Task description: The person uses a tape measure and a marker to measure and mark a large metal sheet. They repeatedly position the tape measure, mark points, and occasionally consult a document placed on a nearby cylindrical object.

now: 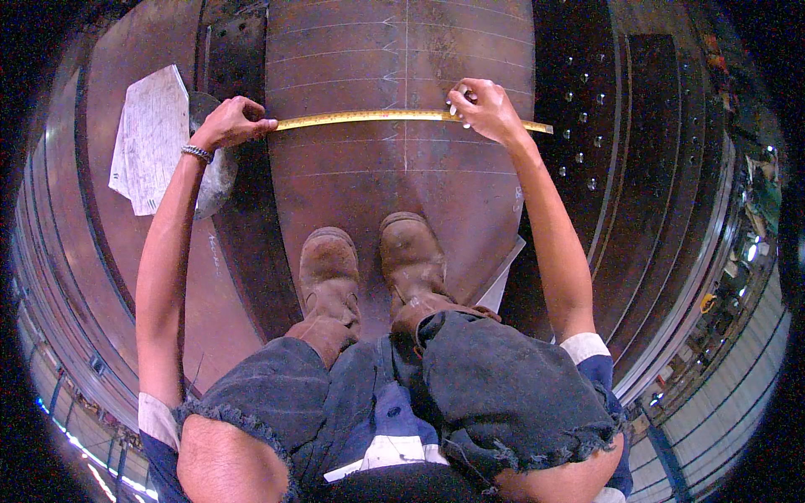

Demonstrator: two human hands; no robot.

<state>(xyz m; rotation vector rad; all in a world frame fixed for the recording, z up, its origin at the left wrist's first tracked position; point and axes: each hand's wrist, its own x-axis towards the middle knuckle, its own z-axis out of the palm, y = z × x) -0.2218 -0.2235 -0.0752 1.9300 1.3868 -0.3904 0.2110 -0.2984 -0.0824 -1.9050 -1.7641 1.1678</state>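
A yellow measuring tape (360,118) lies stretched across a brown steel plate (335,189) marked with chalk lines. My left hand (232,123) pinches its left end between thumb and fingers, at the plate's left edge. Near the right edge, my right hand (486,111) is closed, with a small white stick (454,109) like chalk between its fingers. That hand is just over the tape, whose right end sticks out past the wrist and over the plate's edge. Whether the hand presses on the tape I cannot tell.
Written paper sheets (151,138) lie left of my left hand, partly over a clear plastic bag (220,186). My brown boots (329,260) stand on the marked plate. To the right is a dark steel piece with several bolt holes (584,117).
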